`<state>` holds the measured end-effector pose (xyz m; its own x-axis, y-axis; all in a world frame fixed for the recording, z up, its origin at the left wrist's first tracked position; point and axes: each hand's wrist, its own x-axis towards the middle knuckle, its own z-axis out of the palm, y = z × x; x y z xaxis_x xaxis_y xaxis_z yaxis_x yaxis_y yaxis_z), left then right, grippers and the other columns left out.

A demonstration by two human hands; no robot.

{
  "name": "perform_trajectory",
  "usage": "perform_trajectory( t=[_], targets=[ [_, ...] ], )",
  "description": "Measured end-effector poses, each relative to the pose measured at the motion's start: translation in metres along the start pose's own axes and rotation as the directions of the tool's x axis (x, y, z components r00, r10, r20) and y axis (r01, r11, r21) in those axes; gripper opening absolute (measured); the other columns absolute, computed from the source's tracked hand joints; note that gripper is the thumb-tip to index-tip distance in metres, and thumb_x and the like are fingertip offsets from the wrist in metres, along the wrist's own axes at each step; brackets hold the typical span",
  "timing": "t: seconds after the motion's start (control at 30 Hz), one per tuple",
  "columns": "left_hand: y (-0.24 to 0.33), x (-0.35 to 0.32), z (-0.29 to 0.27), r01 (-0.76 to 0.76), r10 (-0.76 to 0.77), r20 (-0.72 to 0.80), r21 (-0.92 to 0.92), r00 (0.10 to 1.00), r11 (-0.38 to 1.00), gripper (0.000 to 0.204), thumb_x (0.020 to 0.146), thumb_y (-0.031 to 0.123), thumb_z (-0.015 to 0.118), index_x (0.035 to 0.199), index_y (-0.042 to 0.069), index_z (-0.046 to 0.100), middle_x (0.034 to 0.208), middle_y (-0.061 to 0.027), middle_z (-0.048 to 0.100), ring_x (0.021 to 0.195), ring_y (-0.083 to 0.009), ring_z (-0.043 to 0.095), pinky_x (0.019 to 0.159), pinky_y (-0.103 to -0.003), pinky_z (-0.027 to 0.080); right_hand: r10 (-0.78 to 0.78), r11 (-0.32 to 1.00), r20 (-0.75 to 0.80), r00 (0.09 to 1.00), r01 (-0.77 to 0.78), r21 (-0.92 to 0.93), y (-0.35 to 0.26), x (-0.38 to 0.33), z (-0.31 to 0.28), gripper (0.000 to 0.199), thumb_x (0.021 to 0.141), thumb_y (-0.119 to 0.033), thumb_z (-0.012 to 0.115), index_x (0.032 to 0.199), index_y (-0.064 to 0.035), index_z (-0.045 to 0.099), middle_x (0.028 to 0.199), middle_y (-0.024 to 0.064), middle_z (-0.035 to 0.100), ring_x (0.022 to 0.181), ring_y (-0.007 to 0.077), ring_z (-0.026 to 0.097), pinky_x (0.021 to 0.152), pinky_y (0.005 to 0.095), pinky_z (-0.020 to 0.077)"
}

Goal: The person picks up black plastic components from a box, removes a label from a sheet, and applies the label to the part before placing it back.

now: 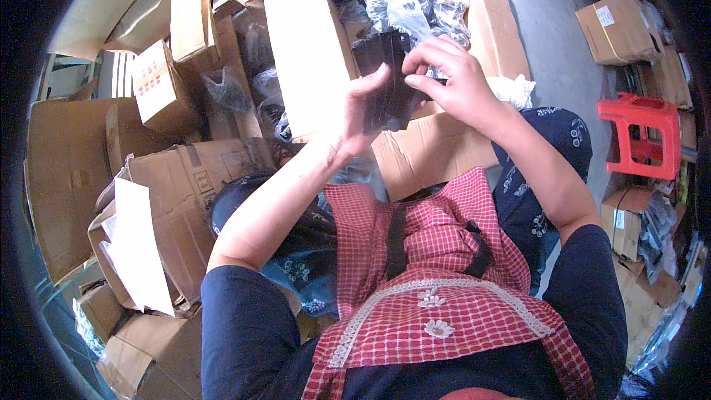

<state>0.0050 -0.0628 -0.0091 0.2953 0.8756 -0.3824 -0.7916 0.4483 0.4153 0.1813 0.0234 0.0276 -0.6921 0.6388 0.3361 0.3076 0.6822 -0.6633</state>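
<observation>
A black, glossy, flat piece [381, 67], perhaps in clear film, stands over the near part of an open cardboard box [307, 37]. My left hand [361, 107] holds it at its lower left, thumb up along the side and the other fingers hidden behind it. At the upper right edge of the piece is my right hand [455, 78], thumb and fingers bent together in a pinch. What lies between those fingertips is too small to tell. Beyond both hands, crumpled clear plastic bags [404, 0] with dark things among them fill the box.
Stacked cartons [67, 170] crowd the left side, with white sheets [141, 244] on one. A red plastic stool [641, 137] stands on the grey floor [533, 15] at right, near a taped carton [618, 30]. My knees flank the open box.
</observation>
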Motion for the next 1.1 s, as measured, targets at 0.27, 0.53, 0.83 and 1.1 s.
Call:
perform_trajectory(
  t=[0.27, 0.53, 0.83, 1.1],
  targets=[
    [-0.003, -0.001, 0.002, 0.006, -0.007, 0.036, 0.025, 0.999, 1.000, 0.058, 0.092, 0.044, 0.062, 0.129, 0.001, 0.051, 0.123, -0.0158, 0.059, 0.112, -0.0283, 0.060, 0.098, -0.043, 0.048, 0.124, 0.992, -0.001, 0.992, -0.124, -0.035, 0.004, -0.001, 0.002, 0.019, 0.083, -0.014, 0.071, 0.091, -0.0011, 0.060, 0.082, 0.0071, 0.061, 0.074, 0.0154, 0.061, 0.071, 0.0291, 0.0496],
    [-0.003, -0.005, 0.006, -0.036, 0.040, -0.021, 0.162, 0.999, 0.986, 0.055, 0.089, 0.044, 0.065, 0.127, 0.006, 0.055, 0.116, -0.0107, 0.062, 0.111, -0.0239, 0.055, 0.094, -0.038, 0.042, 0.245, 0.967, 0.103, 0.964, -0.250, 0.040, -0.006, 0.001, -0.004, 0.017, 0.083, -0.015, 0.071, 0.084, -0.0013, 0.061, 0.075, 0.0058, 0.057, 0.068, 0.0147, 0.055, 0.063, 0.0292, 0.0452],
    [-0.009, 0.008, -0.009, -0.059, 0.081, -0.125, 0.170, 0.989, 0.984, 0.046, 0.086, 0.035, 0.071, 0.120, 0.007, 0.059, 0.108, -0.0077, 0.063, 0.104, -0.0221, 0.055, 0.093, -0.040, 0.039, 0.190, 0.973, 0.184, 0.964, -0.210, 0.093, 0.006, 0.003, -0.010, 0.019, 0.083, -0.014, 0.070, 0.078, -0.0002, 0.059, 0.070, 0.0038, 0.054, 0.066, 0.0121, 0.053, 0.060, 0.0281, 0.0425],
    [-0.002, 0.006, -0.007, 0.088, -0.070, -0.155, 0.114, 0.985, 0.990, 0.044, 0.089, 0.029, 0.065, 0.121, -0.001, 0.058, 0.115, -0.0143, 0.066, 0.103, -0.0272, 0.065, 0.095, -0.041, 0.050, 0.331, 0.920, 0.298, 0.895, -0.376, 0.108, 0.008, 0.005, -0.016, 0.021, 0.083, -0.016, 0.071, 0.076, -0.0008, 0.059, 0.063, -0.0006, 0.055, 0.061, 0.0062, 0.050, 0.058, 0.0255, 0.0412]
  ],
)
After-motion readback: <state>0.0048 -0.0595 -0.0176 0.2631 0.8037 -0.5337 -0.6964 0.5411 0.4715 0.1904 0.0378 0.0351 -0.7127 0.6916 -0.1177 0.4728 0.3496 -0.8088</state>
